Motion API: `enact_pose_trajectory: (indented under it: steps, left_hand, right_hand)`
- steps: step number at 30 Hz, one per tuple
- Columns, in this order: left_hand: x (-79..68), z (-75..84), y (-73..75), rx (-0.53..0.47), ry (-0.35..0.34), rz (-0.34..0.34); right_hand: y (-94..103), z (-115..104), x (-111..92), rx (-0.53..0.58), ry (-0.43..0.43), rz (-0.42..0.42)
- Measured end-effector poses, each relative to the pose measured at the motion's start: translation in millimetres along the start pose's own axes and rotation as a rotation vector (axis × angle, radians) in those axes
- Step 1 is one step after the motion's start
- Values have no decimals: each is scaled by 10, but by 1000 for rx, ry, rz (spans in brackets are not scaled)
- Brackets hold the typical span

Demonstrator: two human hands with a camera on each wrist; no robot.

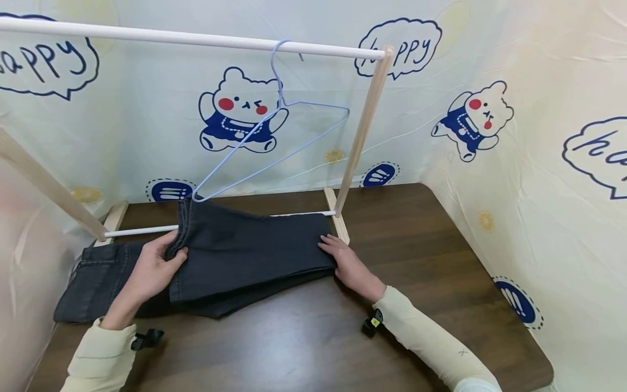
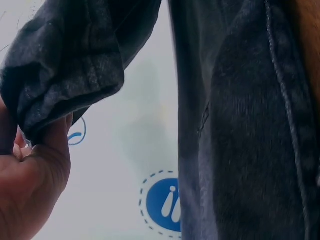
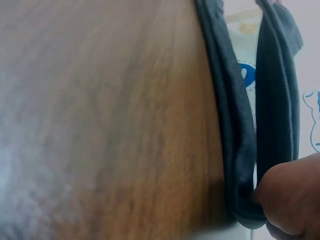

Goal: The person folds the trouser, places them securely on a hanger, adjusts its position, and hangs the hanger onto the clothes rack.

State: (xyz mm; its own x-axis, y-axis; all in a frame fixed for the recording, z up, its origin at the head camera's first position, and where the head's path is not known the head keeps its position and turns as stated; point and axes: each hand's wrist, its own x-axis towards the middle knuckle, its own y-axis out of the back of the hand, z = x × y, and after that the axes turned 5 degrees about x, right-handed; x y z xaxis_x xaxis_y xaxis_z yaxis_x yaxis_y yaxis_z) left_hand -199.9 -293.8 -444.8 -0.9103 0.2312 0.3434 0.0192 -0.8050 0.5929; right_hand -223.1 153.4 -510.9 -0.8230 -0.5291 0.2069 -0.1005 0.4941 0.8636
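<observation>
While I watch through the head view, the dark denim jeans stretch between both hands over the worktop, left of centre, the raised section's long axis running across the frame. The left hand pinches their bunched end at middle left; the right hand grips the folded end right of centre. More of the jeans lies beyond the left hand, toward the lower left. As I judge it, the blue clothes hanger matters most: it hangs tilted from the white rod, its low corner above and slightly right of the left hand, the nearer one. I cannot tell whether that corner touches the jeans.
</observation>
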Motion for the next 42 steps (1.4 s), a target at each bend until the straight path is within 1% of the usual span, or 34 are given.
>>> enact_pose_trajectory:
  steps: [4, 9, 15, 19, 24, 32, 37, 42]
  left_hand:
    - [-37, 10, 76, 0, 10, 32]
    - [-65, -3, 146, -16, 19, 51]
    - [-78, -29, 152, 0, 22, 67]
    - [-91, -38, 157, 2, 31, 78]
    - [-103, -46, 158, 6, 38, 88]
    - [-87, -44, 156, 21, 37, 108]
    - [-115, -22, 256, 28, 31, 152]
    - [-175, -20, 404, 51, 28, 202]
  right_hand:
    - [-23, -12, -10, -27, -13, 6]
    - [-42, -35, -12, -10, -5, -3]
    - [-45, -39, 2, -2, 18, -18]
    - [-36, -14, 6, -7, 10, -10]
    - [-16, 18, 10, 30, -21, 12]
    - [14, -2, 32, 90, -16, 16]
    - [40, -82, 83, 72, 16, -17]
    - [45, -192, 115, 17, 64, -3]
